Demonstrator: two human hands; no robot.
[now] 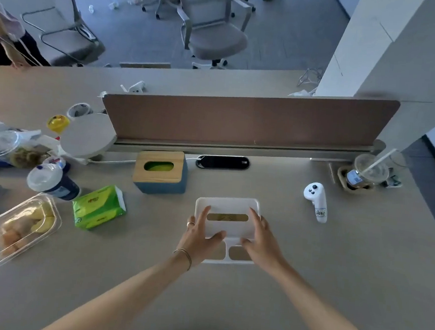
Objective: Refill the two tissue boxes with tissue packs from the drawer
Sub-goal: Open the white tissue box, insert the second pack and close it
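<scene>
- My left hand (200,237) grips the left side of the white tissue box (227,207), fingers reaching up along its edge and thumb curled in over the top face near the front.
- My right hand (260,239) grips the box's right side the same way, fingers along the edge, thumb tucked toward the middle.
- The box sits between my two hands on the desk (332,278), straight ahead of me; its slot (227,217) lies just beyond my thumbs, with something yellowish showing in it.
- The blue tissue box with the wooden lid (160,172) stands farther back and to the left, apart from my hands, green showing through its oval opening.
- A green tissue pack (98,207) lies on the desk left of my left hand, not touching it.
- A white controller (316,201) lies to the right of the white box, well clear of my right hand.
</scene>
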